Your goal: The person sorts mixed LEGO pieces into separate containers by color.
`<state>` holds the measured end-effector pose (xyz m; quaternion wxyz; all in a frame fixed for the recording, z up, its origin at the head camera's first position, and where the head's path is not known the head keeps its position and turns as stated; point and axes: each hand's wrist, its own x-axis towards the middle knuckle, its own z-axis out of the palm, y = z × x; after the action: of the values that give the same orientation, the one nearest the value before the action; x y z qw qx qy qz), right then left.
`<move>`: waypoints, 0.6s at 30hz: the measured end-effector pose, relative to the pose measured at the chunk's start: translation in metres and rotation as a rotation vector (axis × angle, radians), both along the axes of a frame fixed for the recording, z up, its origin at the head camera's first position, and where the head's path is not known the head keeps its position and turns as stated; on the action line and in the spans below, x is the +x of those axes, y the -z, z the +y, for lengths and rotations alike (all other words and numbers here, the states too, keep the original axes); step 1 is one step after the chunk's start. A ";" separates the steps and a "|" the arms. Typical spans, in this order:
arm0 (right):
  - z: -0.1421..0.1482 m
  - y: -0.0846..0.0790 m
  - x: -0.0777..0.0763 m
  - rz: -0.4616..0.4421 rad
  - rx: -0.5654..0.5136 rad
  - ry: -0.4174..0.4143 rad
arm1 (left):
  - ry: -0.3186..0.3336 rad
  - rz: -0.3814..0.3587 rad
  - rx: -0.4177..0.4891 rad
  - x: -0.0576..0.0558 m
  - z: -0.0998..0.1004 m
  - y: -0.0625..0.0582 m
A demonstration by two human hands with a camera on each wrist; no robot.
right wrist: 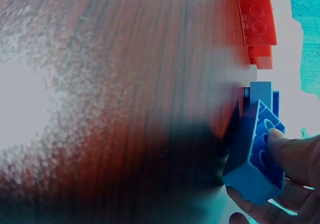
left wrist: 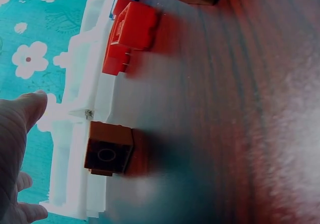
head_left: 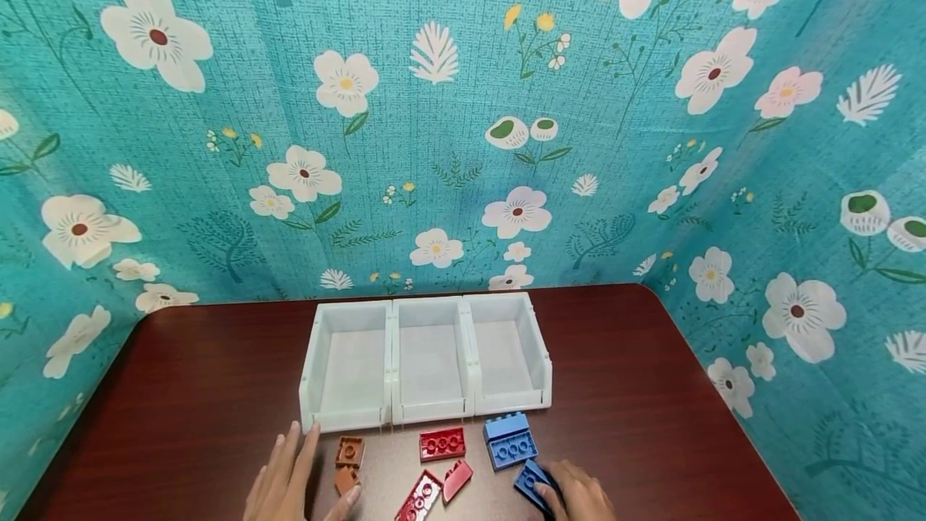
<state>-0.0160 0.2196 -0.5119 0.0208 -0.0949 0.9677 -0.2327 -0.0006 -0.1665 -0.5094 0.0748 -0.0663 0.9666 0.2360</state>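
Note:
In the head view my right hand pinches a dark blue toy brick. The right wrist view shows the thumb pressed on the hollow underside of that blue brick, fingers behind it. Just beyond lie two more blue bricks, one lighter and one with its hollow side up. My left hand is spread over the table, fingers extended and nothing in its grasp. Beside it are an orange-brown square brick and a smaller orange-brown piece, the latter close to the thumb.
Three white open bins, left, middle and right, stand side by side behind the bricks. Between the hands lie red bricks and a red sloped piece. A flowered cloth hangs around the dark table.

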 end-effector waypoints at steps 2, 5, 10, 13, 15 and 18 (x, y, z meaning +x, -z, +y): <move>-0.001 0.000 0.000 -0.007 0.008 -0.001 | -0.007 -0.030 0.003 0.001 0.000 0.000; -0.001 -0.001 -0.002 -0.024 0.018 -0.005 | -0.018 -0.028 0.004 0.002 0.001 0.003; -0.001 0.000 -0.003 -0.009 0.025 -0.045 | -0.019 0.041 -0.008 0.004 0.001 0.005; -0.001 0.001 -0.002 0.007 0.035 -0.065 | -0.018 0.090 -0.009 0.002 0.000 0.002; -0.001 0.002 -0.002 0.015 0.040 -0.071 | -0.018 0.112 -0.007 0.000 -0.001 -0.003; -0.001 0.002 -0.001 0.031 0.040 -0.075 | -0.021 0.112 -0.001 -0.006 -0.002 -0.011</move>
<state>-0.0173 0.2183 -0.5142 0.0167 -0.1343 0.9681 -0.2110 -0.0066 -0.1682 -0.4986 0.0179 -0.0632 0.9687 0.2395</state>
